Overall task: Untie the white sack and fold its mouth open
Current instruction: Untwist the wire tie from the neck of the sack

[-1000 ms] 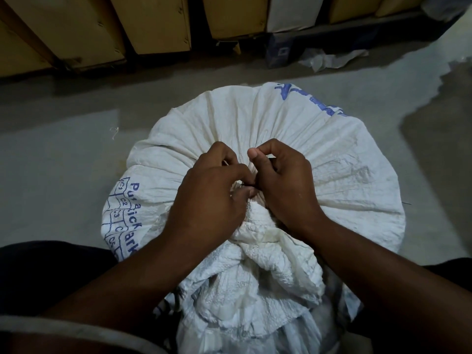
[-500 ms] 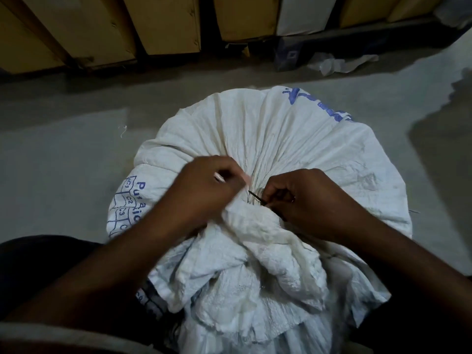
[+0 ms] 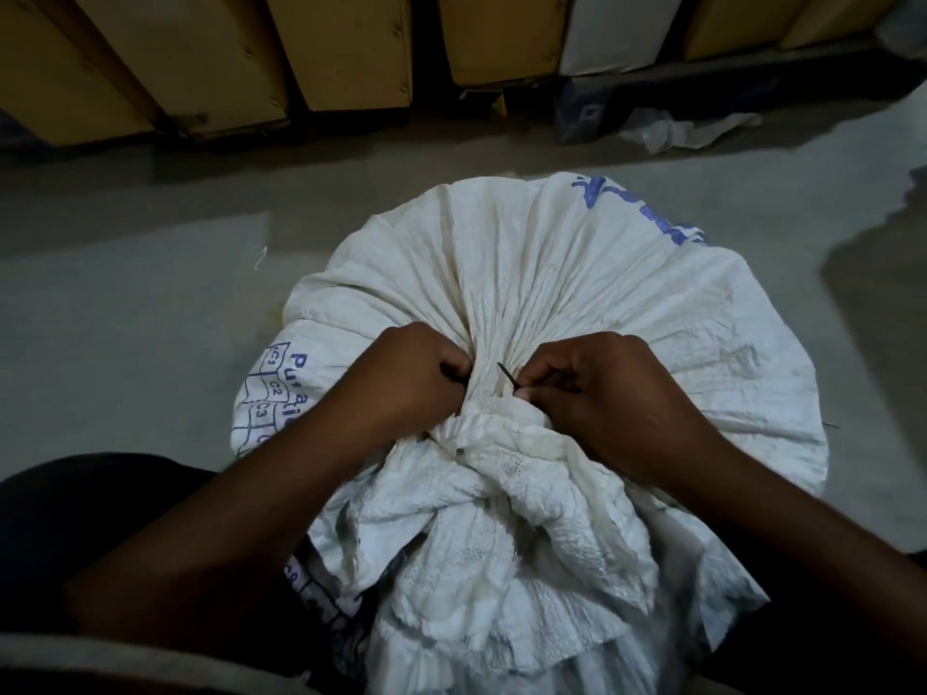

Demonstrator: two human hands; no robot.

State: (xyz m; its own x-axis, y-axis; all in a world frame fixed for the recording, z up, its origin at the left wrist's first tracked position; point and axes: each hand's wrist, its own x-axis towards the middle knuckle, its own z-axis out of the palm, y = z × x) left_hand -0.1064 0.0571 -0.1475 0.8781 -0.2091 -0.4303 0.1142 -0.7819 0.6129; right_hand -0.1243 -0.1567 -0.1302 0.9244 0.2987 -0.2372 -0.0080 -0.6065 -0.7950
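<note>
- Right in the middle of the frame sits the white sack (image 3: 526, 273). It is fat and round and stands on the grey floor (image 3: 125, 318).
- Its top is pulled tight into a neck (image 3: 489, 378), and lots of little folds run out from the neck like rays.
- Below the neck, toward the bottom of the frame, the loose mouth cloth (image 3: 501, 519) flops down in a crinkly white heap.
- The left hand (image 3: 401, 383) is on the left side of the neck. Its fingers are curled in tight and grip the bunched folds there.
- The right hand (image 3: 602, 393) is on the right side of the neck, touching the sack. Its thumb and a finger are pressed together and pinch a thin dark tie (image 3: 505, 377).
- One short end of the tie pokes up and to the left, just past the fingertips. I cannot tell how the tie goes around the neck.
- Both arms come up from the bottom corners of the frame and cross over the loose cloth.
- Blue letters (image 3: 296, 388) and little boxes marked C1, C2, C3 are printed on the sack's left side. More blue print (image 3: 647, 208) shows at its upper right edge.
- Along the top of the frame stands a row of brown boxes (image 3: 351, 47), with one white box (image 3: 617, 27) among them.
- A crumpled bit of clear plastic (image 3: 677, 132) lies on the floor at the upper right.
- A tiny scrap of white thread (image 3: 258, 255) lies on the floor to the left of the sack.
- Dark clothing (image 3: 75, 519) fills the lower left corner.
</note>
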